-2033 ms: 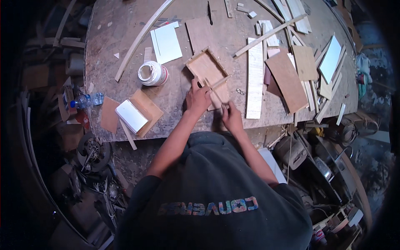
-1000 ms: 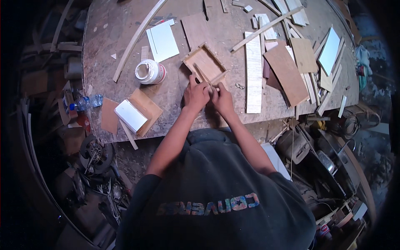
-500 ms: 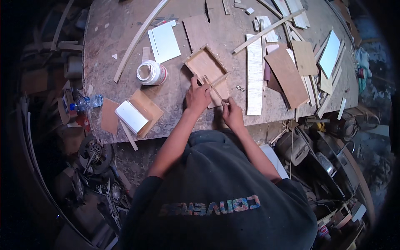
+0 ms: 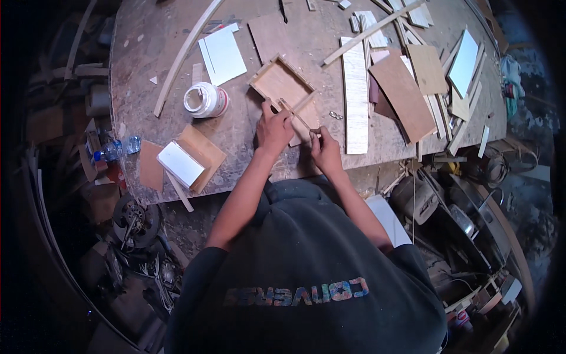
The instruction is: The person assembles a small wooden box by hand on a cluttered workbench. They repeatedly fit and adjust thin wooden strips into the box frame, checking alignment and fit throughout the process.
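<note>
A shallow wooden box (image 4: 284,82) with thin strips along its edges lies tilted on the workbench (image 4: 253,141) in front of me. Its bottom panel runs on toward my body past a cross strip. My left hand (image 4: 273,131) is closed over the box's near left side, fingers curled on the edge. A thin wooden stick (image 4: 299,118) slants across the near part of the panel. My right hand (image 4: 326,152) pinches the stick's near end between thumb and fingers. The stick's far end lies by my left fingertips; whether they touch it is unclear.
An open white glue tub (image 4: 204,101) stands left of the box. Nearer are a white block (image 4: 181,163) and brown boards (image 4: 203,147). A small metal piece (image 4: 336,115), a long pale board (image 4: 355,100) and several wood offcuts (image 4: 402,94) lie to the right. A plastic bottle (image 4: 112,148) is at far left.
The whole view has shifted, so the bench and its contents sit slightly higher and farther left. Both hands keep nearly the same place at the box and stick.
</note>
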`<state>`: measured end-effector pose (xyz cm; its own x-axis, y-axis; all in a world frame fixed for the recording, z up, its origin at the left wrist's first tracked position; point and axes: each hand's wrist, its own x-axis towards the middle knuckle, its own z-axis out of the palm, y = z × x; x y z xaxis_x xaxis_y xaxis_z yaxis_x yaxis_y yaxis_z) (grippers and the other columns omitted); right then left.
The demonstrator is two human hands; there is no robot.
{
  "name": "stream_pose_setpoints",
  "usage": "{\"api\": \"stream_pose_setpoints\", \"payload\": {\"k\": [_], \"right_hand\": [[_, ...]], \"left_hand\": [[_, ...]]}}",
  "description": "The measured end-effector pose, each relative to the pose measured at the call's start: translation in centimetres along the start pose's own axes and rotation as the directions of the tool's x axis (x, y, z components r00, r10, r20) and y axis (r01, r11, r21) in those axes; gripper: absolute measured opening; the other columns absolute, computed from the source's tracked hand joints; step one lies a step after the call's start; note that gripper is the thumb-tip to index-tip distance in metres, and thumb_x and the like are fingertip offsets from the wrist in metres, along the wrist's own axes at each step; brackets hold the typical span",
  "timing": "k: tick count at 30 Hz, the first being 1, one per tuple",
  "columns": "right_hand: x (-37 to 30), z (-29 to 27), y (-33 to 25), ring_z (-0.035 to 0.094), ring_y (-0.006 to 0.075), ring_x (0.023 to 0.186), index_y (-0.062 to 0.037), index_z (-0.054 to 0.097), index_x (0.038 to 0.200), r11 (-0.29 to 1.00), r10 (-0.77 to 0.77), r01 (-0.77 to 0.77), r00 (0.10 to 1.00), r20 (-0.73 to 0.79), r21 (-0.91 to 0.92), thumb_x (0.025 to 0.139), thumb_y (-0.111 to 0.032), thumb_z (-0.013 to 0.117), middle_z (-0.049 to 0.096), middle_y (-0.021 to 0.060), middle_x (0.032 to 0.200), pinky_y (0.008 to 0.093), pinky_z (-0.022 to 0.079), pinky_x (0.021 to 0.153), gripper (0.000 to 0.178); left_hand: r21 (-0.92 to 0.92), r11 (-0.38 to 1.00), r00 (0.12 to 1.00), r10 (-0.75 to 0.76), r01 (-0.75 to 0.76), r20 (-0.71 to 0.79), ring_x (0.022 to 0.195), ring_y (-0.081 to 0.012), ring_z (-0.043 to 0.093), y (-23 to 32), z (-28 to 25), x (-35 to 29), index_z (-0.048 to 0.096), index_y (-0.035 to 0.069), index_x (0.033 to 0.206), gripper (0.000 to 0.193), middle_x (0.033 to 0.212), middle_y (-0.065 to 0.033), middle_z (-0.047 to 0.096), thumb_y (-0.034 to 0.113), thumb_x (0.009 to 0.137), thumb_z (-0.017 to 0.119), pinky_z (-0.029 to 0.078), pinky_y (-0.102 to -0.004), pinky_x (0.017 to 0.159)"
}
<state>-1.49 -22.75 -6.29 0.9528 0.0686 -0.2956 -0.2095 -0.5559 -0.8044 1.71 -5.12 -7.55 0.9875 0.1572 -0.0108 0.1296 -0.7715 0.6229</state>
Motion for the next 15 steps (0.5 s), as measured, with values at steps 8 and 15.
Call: {"api": "stream_pose_setpoints", "payload": {"k": [8,15], "right_hand": [[4.4,3.0,-0.1,0.066,0.0502,0.08,-0.0033,0.059,0.104,0.985,-0.17,0.169,0.984,-0.059,-0.023,0.097,-0.017,0.06,0.068,0.0278,0.08,0.0538,0.052,0.067,0.015],[2.1,2.1,-0.2,0.066,0.0505,0.081,-0.0037,0.06,0.104,0.993,-0.118,0.118,0.991,-0.069,-0.008,0.098,-0.017,0.058,0.069,0.0283,0.084,0.0552,0.053,0.068,0.014]], "left_hand": [[-0.01,0.999,0.995,-0.041,0.042,0.087,0.108,-0.0492,0.062,0.3,-0.2,-0.2,0.073,0.01,0.1,0.017,0.142,-0.0294,0.043,0.014,0.085,0.068,0.053,-0.0531,0.091],[0.034,0.999,0.999,-0.021,0.02,0.042,0.112,-0.0484,0.062,-0.4,0.4,0.0,0.074,0.012,0.1,0.016,0.146,-0.0274,0.042,0.016,0.084,0.071,0.054,-0.0527,0.092]]}}
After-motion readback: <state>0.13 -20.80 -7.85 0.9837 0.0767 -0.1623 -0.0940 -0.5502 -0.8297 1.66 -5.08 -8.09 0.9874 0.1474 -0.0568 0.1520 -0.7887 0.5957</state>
